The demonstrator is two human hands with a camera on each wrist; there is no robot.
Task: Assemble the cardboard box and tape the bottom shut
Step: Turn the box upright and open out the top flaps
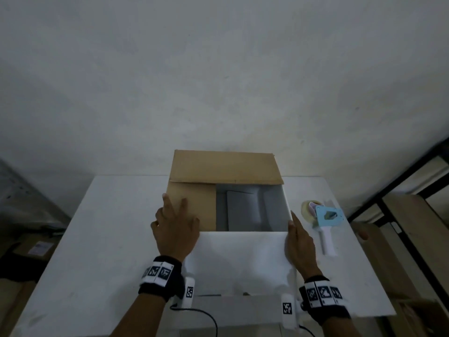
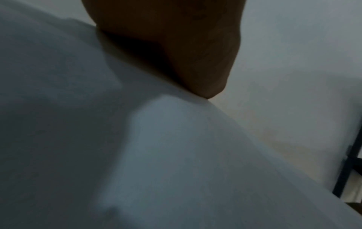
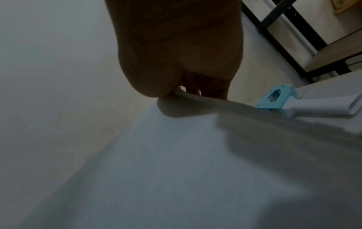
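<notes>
Pressing down on a brown flap at the left of the cardboard box, the left hand lies flat with its fingers straight and spread, holding nothing. The left wrist view shows only the heel of that hand against a pale, blurred surface, so the fingers cannot be read there.

The box stands near the middle of the white table, its top open toward the camera. A far flap stands up, brown on its inner face, and a near flap, white on the side that shows, slopes toward the person. Between them the grey inside of the box is visible, with folded panels at its floor.

The right hand lies along the right edge of the near flap and the box's right corner, fingers straight and close together, touching the cardboard without curling round it. In the right wrist view the hand is seen from behind, its fingertips at the edge of the pale flap.

To the right of the box, just beside the right hand but apart from it, a tape dispenser lies on the table, with a light blue body, a white handle pointing toward the person and a roll of tape at its far end. It also shows in the right wrist view.

At the far right stands a black metal frame.
</notes>
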